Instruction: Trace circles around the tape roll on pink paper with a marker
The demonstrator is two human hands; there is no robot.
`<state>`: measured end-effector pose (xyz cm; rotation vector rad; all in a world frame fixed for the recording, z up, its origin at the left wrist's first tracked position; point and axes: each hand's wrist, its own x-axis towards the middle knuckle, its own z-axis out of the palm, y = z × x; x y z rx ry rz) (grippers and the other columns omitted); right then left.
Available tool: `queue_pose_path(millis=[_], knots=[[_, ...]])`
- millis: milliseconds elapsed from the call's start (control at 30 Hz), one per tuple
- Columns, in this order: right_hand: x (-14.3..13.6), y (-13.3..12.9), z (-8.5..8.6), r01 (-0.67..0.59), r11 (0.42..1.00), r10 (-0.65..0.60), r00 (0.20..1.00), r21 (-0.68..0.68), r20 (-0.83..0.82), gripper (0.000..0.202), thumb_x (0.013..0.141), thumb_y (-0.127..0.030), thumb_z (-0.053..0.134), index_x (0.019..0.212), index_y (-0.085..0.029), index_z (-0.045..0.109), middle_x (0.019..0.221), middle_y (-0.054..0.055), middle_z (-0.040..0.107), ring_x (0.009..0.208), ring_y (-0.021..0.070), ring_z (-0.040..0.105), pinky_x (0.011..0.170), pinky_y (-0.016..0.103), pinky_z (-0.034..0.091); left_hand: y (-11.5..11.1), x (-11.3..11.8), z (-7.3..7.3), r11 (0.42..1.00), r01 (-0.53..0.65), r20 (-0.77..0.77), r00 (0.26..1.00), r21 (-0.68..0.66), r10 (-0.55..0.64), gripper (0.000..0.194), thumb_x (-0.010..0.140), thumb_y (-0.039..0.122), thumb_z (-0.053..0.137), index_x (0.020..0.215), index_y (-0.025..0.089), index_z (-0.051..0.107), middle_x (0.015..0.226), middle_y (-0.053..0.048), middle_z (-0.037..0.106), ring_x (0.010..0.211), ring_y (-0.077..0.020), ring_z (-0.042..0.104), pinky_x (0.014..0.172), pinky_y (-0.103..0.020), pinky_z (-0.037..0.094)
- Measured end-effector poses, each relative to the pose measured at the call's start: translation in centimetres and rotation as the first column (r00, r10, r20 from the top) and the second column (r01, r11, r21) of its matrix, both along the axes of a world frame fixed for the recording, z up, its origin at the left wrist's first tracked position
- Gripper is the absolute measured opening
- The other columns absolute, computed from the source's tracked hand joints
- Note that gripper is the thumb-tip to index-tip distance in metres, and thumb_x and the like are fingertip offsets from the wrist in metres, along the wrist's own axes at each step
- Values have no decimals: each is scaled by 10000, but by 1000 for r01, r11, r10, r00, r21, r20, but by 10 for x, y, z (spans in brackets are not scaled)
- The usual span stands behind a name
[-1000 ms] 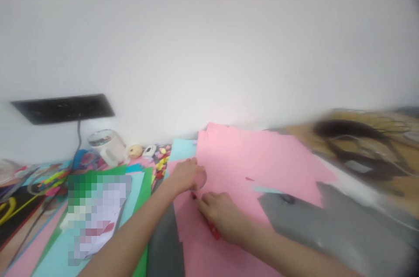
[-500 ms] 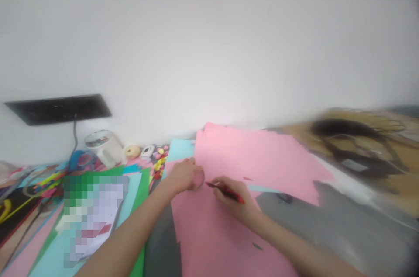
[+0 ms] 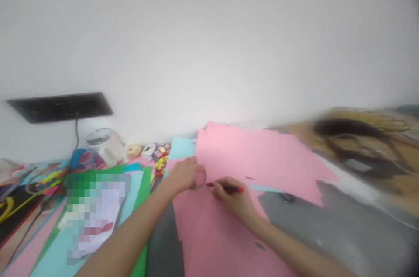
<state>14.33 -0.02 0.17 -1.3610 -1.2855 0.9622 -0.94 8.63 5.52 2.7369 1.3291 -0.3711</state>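
Observation:
My left hand [image 3: 183, 175] is closed on a round, ring-like object [image 3: 200, 177], with its fingers at the ring's left side. The ring rests on pink paper [image 3: 209, 233], and pink shows through its middle. Just to the right, my right hand [image 3: 234, 196] grips a red and black pen [image 3: 232, 188]. The pen's dark tip points left, close to the ring's right edge; whether it touches the paper I cannot tell. A small red scrap [image 3: 250, 178] and a dark green scrap [image 3: 260, 246] lie on the pink paper.
More pink sheets [image 3: 262, 150] lie behind my hands. On the left are green and light blue sheets [image 3: 137, 189], a pixelated packet [image 3: 101, 216], a white mug [image 3: 109, 146] and small colourful pieces [image 3: 160, 163]. Dark cabled gear [image 3: 363, 150] sits at the right.
The pen has tilted to lie flatter in my right hand. My left hand stays on the ring. The whole view has shifted slightly.

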Motion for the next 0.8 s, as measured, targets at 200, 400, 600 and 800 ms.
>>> queue_pose_path(millis=[200, 400, 600, 800], knots=[[-15, -6, -6, -39, 998, 37, 999, 39, 37, 155, 738, -273, 509, 661, -176, 601, 629, 21, 663, 582, 150, 578, 544, 249, 455, 2, 0, -3, 1000, 10, -1, 1000, -1, -10, 423, 638, 224, 614, 1057, 246, 561, 1004, -60, 520, 857, -213, 554, 643, -273, 431], [-19, -12, -10, -135, 987, 128, 989, 83, 78, 199, 780, -275, 497, 816, -170, 662, 726, 36, 696, 624, 158, 597, 564, 254, 461, 0, 0, -1, 1000, 16, -8, 1000, 8, -16, 415, 636, 221, 627, 1046, 232, 566, 1022, -71, 522, 879, -220, 553, 657, -279, 438], [8, 2, -3, -12, 996, 7, 998, 83, 66, 158, 752, -275, 541, 767, -158, 646, 658, 37, 664, 596, 157, 581, 545, 258, 454, 0, 0, -6, 999, 23, -4, 1000, 33, -23, 345, 668, 201, 587, 1012, 230, 579, 996, -71, 520, 861, -216, 553, 643, -281, 438], [15, 49, 23, -11, 996, 6, 999, 88, 50, 221, 782, -303, 499, 885, -140, 608, 842, 89, 702, 674, 171, 659, 617, 280, 528, -2, 5, -13, 996, 51, 3, 999, 73, -52, 293, 732, 103, 486, 1001, 159, 587, 970, -113, 540, 800, -222, 560, 649, -319, 437]])
